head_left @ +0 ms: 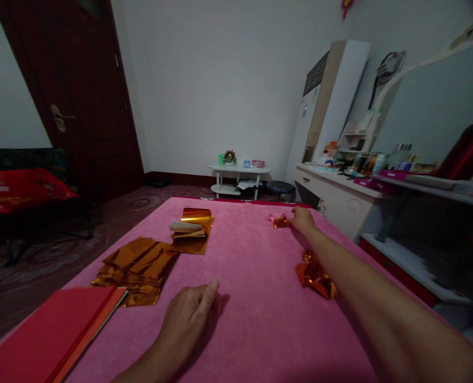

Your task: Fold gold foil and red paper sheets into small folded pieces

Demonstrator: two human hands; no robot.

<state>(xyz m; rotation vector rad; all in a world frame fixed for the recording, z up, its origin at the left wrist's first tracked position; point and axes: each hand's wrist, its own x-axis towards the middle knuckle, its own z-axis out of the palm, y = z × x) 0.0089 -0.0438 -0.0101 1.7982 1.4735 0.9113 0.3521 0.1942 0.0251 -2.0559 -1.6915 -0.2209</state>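
My right hand [301, 219] reaches to the far right of the pink cloth [252, 298], its fingers closed at the edge of a small orange foil piece [281, 222]. Under my right forearm lies crumpled orange foil [316, 279]. My left hand [192, 314] rests on the cloth near the front, fingers curled in and thumb extended; nothing shows in it. Left of it is a spread stack of gold foil sheets [140, 268]. Behind the stack, a gold foil roll [196, 215] lies beside a pale rolled piece [185, 227].
Red and orange paper sheets [56, 330] lie at the front left. A white dresser [340, 199] stands along the right. Beyond the far edge are a dark round stool [281, 187] and a small white table [238, 169]. A red bag [28, 189] sits at the left.
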